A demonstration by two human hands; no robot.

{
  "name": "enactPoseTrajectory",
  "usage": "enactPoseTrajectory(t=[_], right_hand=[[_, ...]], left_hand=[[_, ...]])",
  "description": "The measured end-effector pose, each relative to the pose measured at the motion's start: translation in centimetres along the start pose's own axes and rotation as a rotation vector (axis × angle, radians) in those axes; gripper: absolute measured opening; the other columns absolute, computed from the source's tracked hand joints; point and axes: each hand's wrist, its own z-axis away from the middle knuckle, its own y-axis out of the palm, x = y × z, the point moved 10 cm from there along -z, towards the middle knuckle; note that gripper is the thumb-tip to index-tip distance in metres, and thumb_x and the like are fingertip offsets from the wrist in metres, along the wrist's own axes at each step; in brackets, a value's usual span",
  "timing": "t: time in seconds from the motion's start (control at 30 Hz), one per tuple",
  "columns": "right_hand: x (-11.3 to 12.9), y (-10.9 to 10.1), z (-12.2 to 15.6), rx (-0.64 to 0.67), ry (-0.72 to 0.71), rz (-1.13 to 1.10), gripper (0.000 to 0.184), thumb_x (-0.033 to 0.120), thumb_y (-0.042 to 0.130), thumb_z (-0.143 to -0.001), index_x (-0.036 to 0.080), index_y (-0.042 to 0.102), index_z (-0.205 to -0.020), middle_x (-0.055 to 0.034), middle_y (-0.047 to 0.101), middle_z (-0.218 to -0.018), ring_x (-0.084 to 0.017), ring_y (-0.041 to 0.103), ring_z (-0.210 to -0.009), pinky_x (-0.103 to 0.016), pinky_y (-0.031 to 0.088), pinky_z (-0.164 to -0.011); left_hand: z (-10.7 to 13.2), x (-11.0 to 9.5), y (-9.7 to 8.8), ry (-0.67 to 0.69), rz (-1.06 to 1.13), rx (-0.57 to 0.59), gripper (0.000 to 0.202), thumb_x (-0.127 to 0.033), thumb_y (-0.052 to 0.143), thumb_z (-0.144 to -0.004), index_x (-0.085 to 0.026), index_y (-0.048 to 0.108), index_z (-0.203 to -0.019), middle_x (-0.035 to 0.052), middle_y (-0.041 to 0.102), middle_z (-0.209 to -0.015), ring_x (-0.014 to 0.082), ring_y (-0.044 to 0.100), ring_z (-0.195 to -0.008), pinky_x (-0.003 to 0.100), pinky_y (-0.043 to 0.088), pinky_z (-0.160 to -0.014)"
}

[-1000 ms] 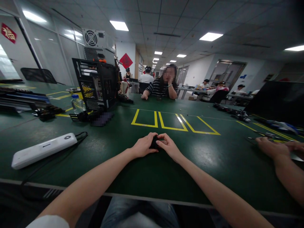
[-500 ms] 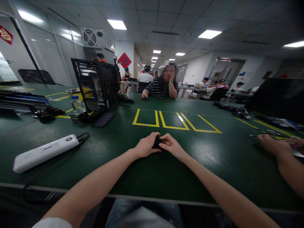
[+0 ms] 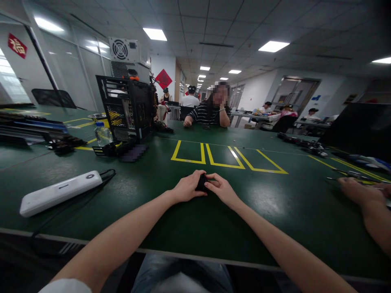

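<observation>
Between my two hands, on the green tabletop (image 3: pixel 171 228), is a small black object (image 3: pixel 201 183); the fingers cover much of it and its kind does not show. My left hand (image 3: pixel 190 187) is wrapped round its left side. From the right, my right hand (image 3: pixel 220 187) grips it with thumb and fingertips. Beyond the hands, yellow tape outlines (image 3: pixel 224 166) mark the table.
A white oblong device (image 3: pixel 61 193) with a black cord lies at left. Behind it stand a clear bottle (image 3: pixel 103 136) and an open black computer case (image 3: pixel 131 108). A person (image 3: pixel 209 112) sits opposite. At right, another person's hand (image 3: pixel 360 191) is near thin dark tools.
My hands stay on the black object with hardly any change. The view has shifted slightly, and the co-worker's hand at right appears a little farther right and lower.
</observation>
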Motion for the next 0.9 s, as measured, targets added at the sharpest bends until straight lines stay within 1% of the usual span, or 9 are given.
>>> enactPoseTrajectory(t=[0.17,0.23,0.4,0.47,0.53,0.67,0.73,0.9], right_hand=[[0.3,0.3,0.1,0.02,-0.055,-0.13,0.027,0.025,0.059,-0.067,0.021,0.048,-0.091,0.0004,0.053,-0.094,-0.015,0.055,-0.091,-0.032,0.043,-0.082],[0.2,0.2,0.1,0.009,-0.059,-0.125,0.026,0.026,0.058,-0.067,0.021,0.049,-0.09,0.0003,0.053,-0.094,-0.015,0.055,-0.09,-0.031,0.043,-0.081],[0.2,-0.3,0.0,-0.047,-0.047,-0.069,0.021,0.03,0.055,-0.07,0.02,0.051,-0.088,-0.0002,0.055,-0.089,-0.014,0.057,-0.08,-0.031,0.046,-0.074],[0.5,-0.3,0.0,-0.032,-0.052,-0.067,0.022,0.029,0.056,-0.069,0.02,0.05,-0.088,-0.0006,0.055,-0.09,-0.015,0.057,-0.083,-0.032,0.046,-0.075],[0.9,-0.3,0.3,-0.027,-0.066,-0.047,0.024,0.027,0.057,-0.068,0.021,0.05,-0.09,-0.0012,0.055,-0.095,-0.016,0.055,-0.09,-0.033,0.045,-0.079],[1.4,-0.5,0.6,-0.033,-0.076,0.017,0.031,0.026,0.057,-0.069,0.022,0.049,-0.099,-0.0027,0.051,-0.105,-0.018,0.05,-0.101,-0.036,0.039,-0.089],[1.1,-0.4,0.5,-0.022,-0.058,0.021,0.032,0.026,0.056,-0.07,0.021,0.048,-0.101,-0.0034,0.051,-0.105,-0.019,0.049,-0.103,-0.038,0.037,-0.091],[0.8,0.0,0.2,0.023,-0.055,-0.019,0.028,0.025,0.057,-0.07,0.021,0.049,-0.097,-0.0022,0.052,-0.102,-0.018,0.05,-0.102,-0.037,0.038,-0.09]], left_hand=[[-0.1,0.1,0.2,-0.002,-0.02,-0.005,0.064,-0.041,0.057,-0.067,-0.022,0.023,-0.118,0.0073,0.042,-0.113,0.0231,0.05,-0.095,0.036,0.043,-0.075],[-0.1,0.1,0.2,-0.003,-0.02,0.001,0.064,-0.041,0.057,-0.068,-0.022,0.023,-0.118,0.0074,0.041,-0.114,0.0232,0.05,-0.096,0.036,0.044,-0.075],[-0.1,0.0,0.2,0.0,-0.01,0.013,0.064,-0.041,0.057,-0.068,-0.023,0.022,-0.119,0.0073,0.04,-0.115,0.0228,0.049,-0.097,0.036,0.043,-0.077],[-0.1,-0.1,0.2,0.0,-0.008,0.016,0.064,-0.041,0.057,-0.068,-0.023,0.022,-0.119,0.0072,0.041,-0.114,0.0226,0.049,-0.097,0.036,0.043,-0.077],[-0.1,-0.1,0.2,-0.005,-0.003,0.026,0.064,-0.041,0.057,-0.068,-0.023,0.022,-0.119,0.0072,0.041,-0.114,0.0225,0.049,-0.097,0.036,0.043,-0.077],[-0.2,0.0,0.3,-0.016,0.003,0.041,0.063,-0.04,0.057,-0.068,-0.023,0.022,-0.119,0.0074,0.04,-0.115,0.0225,0.049,-0.097,0.036,0.043,-0.076],[-0.2,0.1,0.3,-0.021,0.006,0.042,0.064,-0.04,0.057,-0.068,-0.023,0.022,-0.119,0.0074,0.041,-0.114,0.0223,0.049,-0.096,0.035,0.043,-0.076],[0.0,0.2,0.3,-0.026,0.012,0.037,0.064,-0.042,0.056,-0.068,-0.022,0.022,-0.118,0.0077,0.041,-0.113,0.0228,0.049,-0.096,0.035,0.043,-0.075]])
